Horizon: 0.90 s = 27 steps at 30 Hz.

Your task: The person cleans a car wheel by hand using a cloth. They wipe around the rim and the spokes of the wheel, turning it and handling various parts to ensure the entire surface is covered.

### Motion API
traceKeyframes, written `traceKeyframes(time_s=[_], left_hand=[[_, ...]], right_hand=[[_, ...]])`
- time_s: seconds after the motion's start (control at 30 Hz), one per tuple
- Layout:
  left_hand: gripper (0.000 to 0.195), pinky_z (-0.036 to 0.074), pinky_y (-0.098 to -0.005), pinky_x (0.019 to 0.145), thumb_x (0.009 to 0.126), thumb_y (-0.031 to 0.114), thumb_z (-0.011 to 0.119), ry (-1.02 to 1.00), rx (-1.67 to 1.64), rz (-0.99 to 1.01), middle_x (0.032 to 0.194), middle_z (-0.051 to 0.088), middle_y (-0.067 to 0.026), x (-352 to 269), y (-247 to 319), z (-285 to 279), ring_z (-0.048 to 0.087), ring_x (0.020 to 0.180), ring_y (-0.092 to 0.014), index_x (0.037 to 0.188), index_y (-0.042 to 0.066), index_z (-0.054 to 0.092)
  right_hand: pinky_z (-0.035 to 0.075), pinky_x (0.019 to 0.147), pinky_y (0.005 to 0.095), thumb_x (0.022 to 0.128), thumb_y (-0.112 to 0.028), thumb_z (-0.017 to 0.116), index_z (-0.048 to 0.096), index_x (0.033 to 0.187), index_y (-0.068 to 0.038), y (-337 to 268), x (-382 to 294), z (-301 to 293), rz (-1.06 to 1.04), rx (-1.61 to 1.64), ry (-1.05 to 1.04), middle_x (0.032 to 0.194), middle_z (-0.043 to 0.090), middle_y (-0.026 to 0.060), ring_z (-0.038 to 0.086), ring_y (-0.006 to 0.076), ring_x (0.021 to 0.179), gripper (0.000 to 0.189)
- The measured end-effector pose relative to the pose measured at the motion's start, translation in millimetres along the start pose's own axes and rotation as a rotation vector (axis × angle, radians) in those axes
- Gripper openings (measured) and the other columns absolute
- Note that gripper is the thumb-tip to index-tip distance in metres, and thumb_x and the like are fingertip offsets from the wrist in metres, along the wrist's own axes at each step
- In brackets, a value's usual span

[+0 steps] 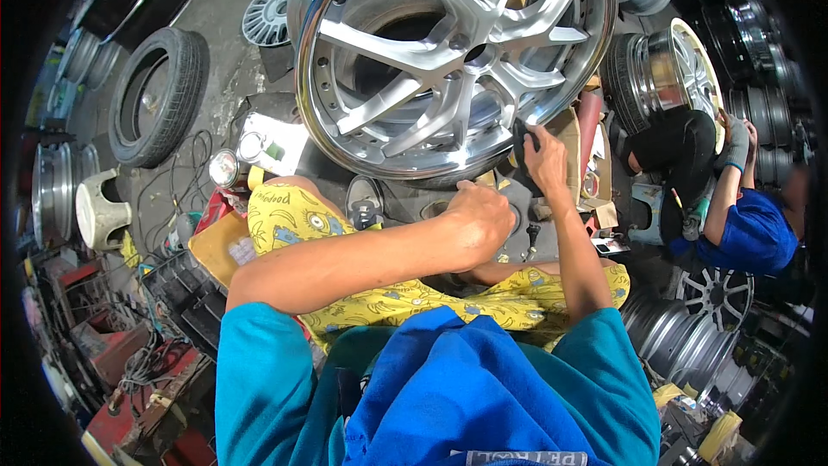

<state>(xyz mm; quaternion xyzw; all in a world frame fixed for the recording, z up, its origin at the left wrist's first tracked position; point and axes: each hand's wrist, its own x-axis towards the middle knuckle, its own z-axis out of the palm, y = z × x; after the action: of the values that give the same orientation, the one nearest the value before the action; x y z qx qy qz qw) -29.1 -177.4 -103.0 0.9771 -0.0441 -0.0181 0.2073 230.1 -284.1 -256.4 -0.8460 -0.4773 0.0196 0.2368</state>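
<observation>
A large silver alloy wheel (446,58) with split spokes and a polished lip leans in front of me, a tire behind it. My right hand (546,158) grips a dark pad (520,141) against the lower right of the wheel. The pad's far side is hidden. My left hand (482,223) is curled into a fist just below the wheel's bottom lip, above the floor. Its fingers are turned away, so whether it holds anything is hidden.
A tire (155,97) stands at the left near a white stool (100,210). On the right, a co-worker (744,220) handles another wheel (695,71). Beside my right arm is a cardboard box (605,175); a power cable (187,168) lies on the floor.
</observation>
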Motion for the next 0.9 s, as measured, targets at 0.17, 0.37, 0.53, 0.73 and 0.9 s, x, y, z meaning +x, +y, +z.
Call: traceKeyframes(time_s=[0.17,0.37,0.53,0.73,0.9], left_hand=[[0.010,0.054,-0.0404,0.065,0.073,0.010,0.069,0.003,-0.003,-0.009,0.078,0.069,-0.0186,-2,3,-1,0.070,0.077,-0.030,0.076,0.002,0.074],[0.011,0.056,-0.0410,0.067,0.076,0.008,0.069,-0.104,-0.012,-0.040,0.082,0.071,-0.0200,6,4,-3,0.072,0.080,-0.032,0.080,0.002,0.076],[0.010,0.057,-0.0407,0.067,0.076,0.009,0.069,-0.120,-0.012,-0.061,0.081,0.072,-0.0191,6,3,-4,0.072,0.080,-0.031,0.079,0.002,0.076],[0.011,0.058,-0.0415,0.070,0.078,0.010,0.069,-0.129,0.032,-0.057,0.081,0.072,-0.0188,2,6,-4,0.073,0.083,-0.032,0.080,0.003,0.077],[0.011,0.058,-0.0414,0.071,0.078,0.010,0.069,-0.126,0.002,-0.071,0.082,0.073,-0.0189,6,4,-5,0.073,0.085,-0.032,0.080,0.002,0.077]], right_hand=[[0.056,0.087,0.0457,0.095,-0.011,0.067,0.071,0.119,-0.006,7,32,-48,-0.072,-0.098,0.163,0.111,0.073,0.0220,0.071,0.0425,0.100,0.025],[0.056,0.089,0.0457,0.098,-0.014,0.064,0.070,0.121,-0.007,27,36,-54,-0.065,-0.172,0.059,0.113,0.074,0.0194,0.070,0.0404,0.105,0.025],[0.056,0.085,0.0475,0.094,-0.009,0.066,0.071,0.115,-0.006,20,-2,-16,-0.104,-0.075,-0.009,0.107,0.074,0.0175,0.071,0.0393,0.098,0.022],[0.056,0.079,0.0475,0.097,-0.012,0.064,0.069,0.118,-0.007,32,49,-54,-0.131,-0.226,0.137,0.106,0.073,0.0173,0.070,0.0404,0.093,0.023],[0.057,0.080,0.0487,0.096,-0.013,0.065,0.068,0.120,-0.008,32,25,-33,-0.115,-0.234,0.084,0.109,0.074,0.0161,0.071,0.0416,0.092,0.025]])
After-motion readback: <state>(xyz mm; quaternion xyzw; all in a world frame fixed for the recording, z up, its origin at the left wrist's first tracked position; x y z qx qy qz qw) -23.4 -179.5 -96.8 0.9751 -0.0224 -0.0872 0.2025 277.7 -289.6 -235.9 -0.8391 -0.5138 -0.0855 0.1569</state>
